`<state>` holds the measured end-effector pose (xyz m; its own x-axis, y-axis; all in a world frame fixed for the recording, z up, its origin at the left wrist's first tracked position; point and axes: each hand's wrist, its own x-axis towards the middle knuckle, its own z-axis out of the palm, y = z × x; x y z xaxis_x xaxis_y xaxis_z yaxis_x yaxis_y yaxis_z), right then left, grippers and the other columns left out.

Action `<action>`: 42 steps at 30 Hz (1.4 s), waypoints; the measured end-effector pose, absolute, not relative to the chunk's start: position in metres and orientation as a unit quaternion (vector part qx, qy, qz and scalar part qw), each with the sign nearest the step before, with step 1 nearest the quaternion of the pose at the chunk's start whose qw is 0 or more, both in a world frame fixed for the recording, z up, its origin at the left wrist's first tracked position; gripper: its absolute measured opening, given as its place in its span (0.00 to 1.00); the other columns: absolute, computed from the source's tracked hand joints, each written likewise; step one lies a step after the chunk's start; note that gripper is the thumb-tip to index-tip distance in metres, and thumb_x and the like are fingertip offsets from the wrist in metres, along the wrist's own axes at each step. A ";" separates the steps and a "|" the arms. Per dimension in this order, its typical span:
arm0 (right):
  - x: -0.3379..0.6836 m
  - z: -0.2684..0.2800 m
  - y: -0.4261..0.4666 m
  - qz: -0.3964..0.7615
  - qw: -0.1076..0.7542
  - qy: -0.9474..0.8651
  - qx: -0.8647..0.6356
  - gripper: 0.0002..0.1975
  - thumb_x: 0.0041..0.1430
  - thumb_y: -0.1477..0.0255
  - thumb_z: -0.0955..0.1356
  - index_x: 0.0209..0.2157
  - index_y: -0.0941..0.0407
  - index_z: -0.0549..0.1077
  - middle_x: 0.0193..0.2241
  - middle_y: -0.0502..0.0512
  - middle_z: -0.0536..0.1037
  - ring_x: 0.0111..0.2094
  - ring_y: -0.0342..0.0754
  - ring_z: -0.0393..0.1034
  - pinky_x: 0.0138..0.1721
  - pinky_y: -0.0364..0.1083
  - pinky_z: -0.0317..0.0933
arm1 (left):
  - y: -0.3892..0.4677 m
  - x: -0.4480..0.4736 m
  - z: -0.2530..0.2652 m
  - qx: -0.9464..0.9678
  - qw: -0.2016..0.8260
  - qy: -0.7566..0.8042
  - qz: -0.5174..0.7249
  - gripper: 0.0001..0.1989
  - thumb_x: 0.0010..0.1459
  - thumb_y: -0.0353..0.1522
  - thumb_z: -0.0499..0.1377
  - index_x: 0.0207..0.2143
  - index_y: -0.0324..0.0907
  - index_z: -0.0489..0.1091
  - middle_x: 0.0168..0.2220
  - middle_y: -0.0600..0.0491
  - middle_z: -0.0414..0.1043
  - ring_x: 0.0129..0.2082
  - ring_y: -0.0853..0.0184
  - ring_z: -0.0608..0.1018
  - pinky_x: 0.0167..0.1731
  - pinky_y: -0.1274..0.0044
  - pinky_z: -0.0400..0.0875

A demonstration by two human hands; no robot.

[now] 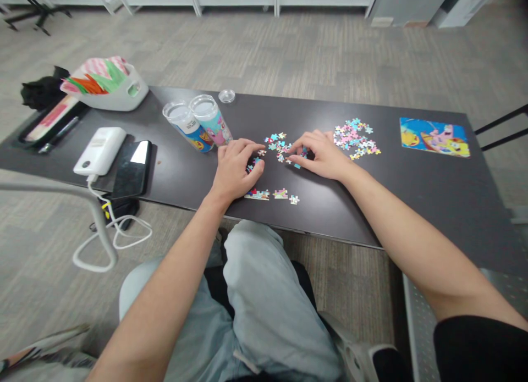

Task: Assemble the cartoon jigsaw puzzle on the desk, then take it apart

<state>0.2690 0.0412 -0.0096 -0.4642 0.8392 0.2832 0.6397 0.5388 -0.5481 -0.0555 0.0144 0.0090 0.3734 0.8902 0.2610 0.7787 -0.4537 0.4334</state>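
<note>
My left hand (237, 170) rests on the dark table with thumb and index finger apart, partly covering several loose jigsaw pieces (249, 166). Another piece (262, 152) lies by its index fingertip. To the right, my right hand (322, 154) reaches into a small group of jigsaw pieces (273, 140), its thumb and index tips slightly apart and touching the pieces. Some pieces lie beneath its palm, partly hidden. Nearer to me, a joined strip of pieces (258, 194) sits beside a short joined section (281, 194) and a single piece (294, 199).
A larger pile of pieces (357, 137) and a cartoon picture card (435, 137) lie right. Two clear-topped canisters (212, 121) stand left of centre, a round lid (226, 96) behind. Further left are a phone (132, 170), a white power bank (100, 150) with cable, and a white basket (119, 96).
</note>
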 end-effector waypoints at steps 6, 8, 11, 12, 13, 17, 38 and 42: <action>0.267 -0.007 0.041 0.188 0.261 -0.835 -0.447 0.12 0.83 0.55 0.74 0.54 0.46 0.88 0.48 0.59 0.91 0.55 0.70 0.80 0.64 0.68 0.60 | 0.024 -0.055 0.006 0.828 0.166 0.505 0.177 0.43 0.82 0.54 0.56 0.90 0.46 0.70 0.90 0.41 0.70 0.85 0.40 0.69 0.85 0.47 0.59; 0.267 -0.008 0.040 0.188 0.259 -0.835 -0.448 0.12 0.83 0.55 0.75 0.54 0.46 0.88 0.48 0.60 0.91 0.55 0.70 0.80 0.65 0.68 0.60 | 0.025 -0.055 0.006 0.834 0.170 0.500 0.160 0.44 0.83 0.54 0.55 0.92 0.48 0.66 0.91 0.44 0.69 0.86 0.40 0.68 0.86 0.46 0.58; 0.268 -0.010 0.041 0.185 0.262 -0.836 -0.446 0.12 0.83 0.55 0.75 0.54 0.46 0.88 0.47 0.60 0.90 0.55 0.70 0.80 0.64 0.68 0.60 | 0.024 -0.055 0.007 0.834 0.177 0.499 0.154 0.45 0.83 0.53 0.54 0.93 0.47 0.63 0.89 0.44 0.72 0.87 0.40 0.68 0.86 0.45 0.57; 0.268 -0.010 0.041 0.183 0.262 -0.836 -0.446 0.12 0.83 0.55 0.75 0.54 0.46 0.88 0.47 0.60 0.90 0.55 0.70 0.80 0.64 0.68 0.61 | 0.023 -0.055 0.007 0.832 0.178 0.501 0.159 0.45 0.82 0.53 0.55 0.92 0.46 0.65 0.88 0.43 0.74 0.87 0.40 0.69 0.86 0.45 0.57; 0.268 -0.011 0.042 0.181 0.261 -0.836 -0.446 0.11 0.83 0.55 0.75 0.53 0.46 0.88 0.47 0.60 0.90 0.55 0.70 0.80 0.64 0.68 0.61 | 0.023 -0.055 0.007 0.830 0.177 0.502 0.167 0.44 0.82 0.52 0.55 0.90 0.45 0.69 0.87 0.42 0.76 0.86 0.40 0.70 0.86 0.45 0.57; 0.269 -0.012 0.043 0.180 0.251 -0.838 -0.450 0.12 0.84 0.54 0.75 0.54 0.45 0.87 0.48 0.60 0.90 0.56 0.70 0.80 0.65 0.68 0.61 | 0.021 -0.056 0.005 0.829 0.152 0.499 0.201 0.35 0.80 0.52 0.60 0.81 0.49 0.80 0.78 0.41 0.84 0.80 0.41 0.76 0.84 0.45 0.60; 0.265 -0.014 0.039 0.155 0.283 -0.812 -0.487 0.16 0.81 0.58 0.74 0.60 0.47 0.90 0.57 0.65 0.86 0.64 0.75 0.80 0.70 0.72 0.64 | 0.020 -0.057 -0.005 0.797 0.065 0.523 0.296 0.17 0.78 0.38 0.66 0.64 0.50 0.86 0.59 0.44 0.85 0.63 0.46 0.83 0.69 0.51 0.74; 0.266 -0.015 0.039 0.152 0.273 -0.812 -0.493 0.16 0.82 0.58 0.74 0.61 0.46 0.88 0.57 0.64 0.85 0.65 0.75 0.79 0.71 0.73 0.65 | 0.016 -0.069 -0.009 0.718 0.045 0.570 0.397 0.09 0.74 0.34 0.70 0.55 0.48 0.82 0.47 0.49 0.77 0.50 0.53 0.82 0.60 0.59 0.78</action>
<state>0.2661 0.0389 -0.0149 -0.3655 0.8834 0.2933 0.7182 0.4681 -0.5149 -0.0688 0.0162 -0.0094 0.0355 0.8542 0.5188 0.7829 -0.3464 0.5167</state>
